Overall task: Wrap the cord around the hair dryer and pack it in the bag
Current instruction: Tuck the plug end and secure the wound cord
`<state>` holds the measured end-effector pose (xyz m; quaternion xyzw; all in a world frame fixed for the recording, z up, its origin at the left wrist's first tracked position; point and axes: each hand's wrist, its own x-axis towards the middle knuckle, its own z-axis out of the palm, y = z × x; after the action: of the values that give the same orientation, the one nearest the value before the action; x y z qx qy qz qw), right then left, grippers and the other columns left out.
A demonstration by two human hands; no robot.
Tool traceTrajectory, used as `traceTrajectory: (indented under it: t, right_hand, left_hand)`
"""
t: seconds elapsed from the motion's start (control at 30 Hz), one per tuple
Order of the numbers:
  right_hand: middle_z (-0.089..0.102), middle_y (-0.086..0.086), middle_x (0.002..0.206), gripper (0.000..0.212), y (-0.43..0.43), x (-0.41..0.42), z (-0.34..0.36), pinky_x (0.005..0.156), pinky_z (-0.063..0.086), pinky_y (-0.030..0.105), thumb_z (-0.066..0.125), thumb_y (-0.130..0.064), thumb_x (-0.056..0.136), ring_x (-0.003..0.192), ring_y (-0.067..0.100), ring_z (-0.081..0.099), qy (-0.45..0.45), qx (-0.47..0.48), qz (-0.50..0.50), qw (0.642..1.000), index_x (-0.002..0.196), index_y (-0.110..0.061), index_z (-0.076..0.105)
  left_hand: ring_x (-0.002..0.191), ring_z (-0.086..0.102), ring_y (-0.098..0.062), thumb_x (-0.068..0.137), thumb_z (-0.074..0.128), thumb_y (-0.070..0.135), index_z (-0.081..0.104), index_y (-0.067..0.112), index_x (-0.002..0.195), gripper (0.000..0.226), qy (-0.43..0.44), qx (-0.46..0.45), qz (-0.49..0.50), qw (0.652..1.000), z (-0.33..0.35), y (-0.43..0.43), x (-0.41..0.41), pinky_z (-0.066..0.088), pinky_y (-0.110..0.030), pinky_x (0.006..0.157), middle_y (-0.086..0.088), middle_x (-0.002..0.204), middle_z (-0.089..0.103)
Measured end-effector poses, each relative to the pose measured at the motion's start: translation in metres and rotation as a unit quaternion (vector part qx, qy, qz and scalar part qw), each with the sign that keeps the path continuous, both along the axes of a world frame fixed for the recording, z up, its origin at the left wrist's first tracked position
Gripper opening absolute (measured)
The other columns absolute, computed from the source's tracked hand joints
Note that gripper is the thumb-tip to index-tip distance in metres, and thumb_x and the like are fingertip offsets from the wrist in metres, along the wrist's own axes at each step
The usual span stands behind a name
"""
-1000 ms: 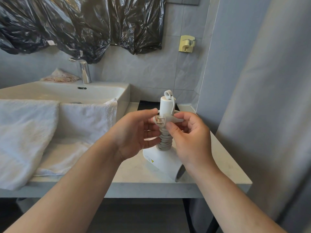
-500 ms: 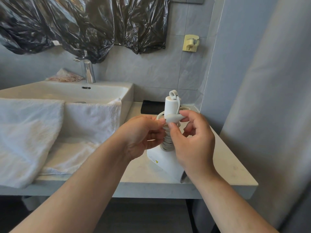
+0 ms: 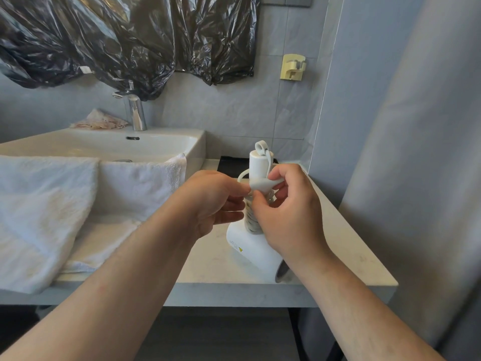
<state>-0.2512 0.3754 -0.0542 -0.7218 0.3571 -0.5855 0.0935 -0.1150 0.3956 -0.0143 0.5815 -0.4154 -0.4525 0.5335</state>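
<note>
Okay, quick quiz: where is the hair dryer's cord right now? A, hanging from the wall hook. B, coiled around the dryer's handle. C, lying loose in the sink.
B: the cord is wound in tight coils around the upright handle of the hair dryer, and the left hand and right hand pinch its plug.

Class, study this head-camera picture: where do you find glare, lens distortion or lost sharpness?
Head view: glare streaks the black plastic sheet and the chrome tap; the wide-angle lens tilts the wall corner; soft even light; left hand, right hand and hair dryer are sharp; the white plug they pinch looks washed out.
</note>
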Motion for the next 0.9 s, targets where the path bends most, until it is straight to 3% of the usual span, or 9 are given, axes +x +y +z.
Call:
traceTrajectory:
  t: [0.23, 0.33, 0.43, 0.53, 0.7, 0.8, 0.9]
  right_hand:
    - [0.056, -0.003, 0.088, 0.024, 0.000, 0.001, 0.010, 0.056, 0.031, 0.009, 0.072, -0.020, 0.076, 0.075, 0.015, 0.050, 0.075, -0.015, -0.040, 0.996, 0.093, -0.022, 0.056]
    - [0.054, -0.001, 0.088, 0.023, 0.000, 0.002, 0.011, 0.057, 0.034, 0.009, 0.073, -0.018, 0.077, 0.073, 0.015, 0.050, 0.088, -0.032, -0.031, 0.995, 0.094, -0.020, 0.058]
    - [0.054, 0.001, 0.089, 0.024, 0.003, 0.004, 0.007, 0.059, 0.042, 0.013, 0.074, -0.016, 0.079, 0.072, 0.016, 0.053, 0.079, -0.055, -0.012, 0.995, 0.099, -0.018, 0.060]
    - [0.060, 0.002, 0.093, 0.031, 0.003, 0.003, 0.001, 0.062, 0.046, 0.014, 0.074, -0.020, 0.080, 0.076, 0.015, 0.058, 0.061, -0.070, -0.004, 0.996, 0.108, -0.016, 0.061]
    - [0.062, 0.004, 0.104, 0.030, -0.002, -0.002, -0.016, 0.071, 0.053, 0.020, 0.075, -0.026, 0.081, 0.088, 0.014, 0.058, 0.096, -0.116, -0.009, 0.989, 0.103, -0.012, 0.060]
    - [0.061, 0.009, 0.103, 0.028, -0.006, -0.002, -0.020, 0.073, 0.046, 0.018, 0.075, -0.021, 0.079, 0.087, 0.021, 0.060, 0.140, -0.164, -0.049, 0.975, 0.102, -0.009, 0.064]
    - [0.061, 0.011, 0.093, 0.017, -0.008, -0.002, -0.020, 0.066, 0.042, 0.019, 0.066, -0.019, 0.083, 0.074, 0.025, 0.061, 0.133, -0.215, -0.070, 0.965, 0.095, -0.007, 0.062]
  left_hand:
    - [0.062, 0.058, -0.026, 0.083, 0.065, 0.002, 0.065, 0.004, 0.075, 0.009, 0.004, -0.039, 0.000, 0.999, -0.005, 0.003, 0.006, 0.057, -0.039, 0.075, -0.012, 0.068, 0.059]
    - [0.064, 0.059, -0.025, 0.085, 0.069, 0.016, 0.068, 0.002, 0.087, 0.014, 0.020, -0.035, -0.019, 0.999, -0.004, 0.003, 0.006, 0.059, -0.037, 0.077, -0.009, 0.068, 0.057]
    - [0.065, 0.059, -0.025, 0.085, 0.072, 0.016, 0.065, 0.003, 0.083, 0.015, 0.021, -0.033, -0.006, 0.999, -0.004, 0.002, 0.006, 0.059, -0.041, 0.082, -0.008, 0.066, 0.056]
    - [0.061, 0.055, -0.020, 0.085, 0.072, 0.012, 0.061, 0.007, 0.076, 0.014, 0.030, -0.040, 0.007, 0.999, -0.005, 0.001, 0.008, 0.057, -0.036, 0.073, -0.008, 0.068, 0.055]
    - [0.091, 0.068, -0.025, 0.086, 0.069, 0.011, 0.063, 0.012, 0.075, 0.013, 0.044, -0.057, -0.008, 0.997, -0.006, 0.000, 0.006, 0.054, -0.033, 0.069, -0.013, 0.094, 0.071]
    - [0.084, 0.070, -0.022, 0.087, 0.069, 0.011, 0.060, 0.013, 0.072, 0.017, 0.048, -0.063, -0.017, 0.997, -0.006, 0.000, 0.005, 0.055, -0.033, 0.071, -0.010, 0.088, 0.073]
    - [0.067, 0.066, -0.018, 0.089, 0.067, 0.013, 0.059, 0.013, 0.072, 0.019, 0.048, -0.069, -0.031, 0.996, -0.010, 0.000, 0.006, 0.054, -0.032, 0.070, -0.007, 0.073, 0.069]
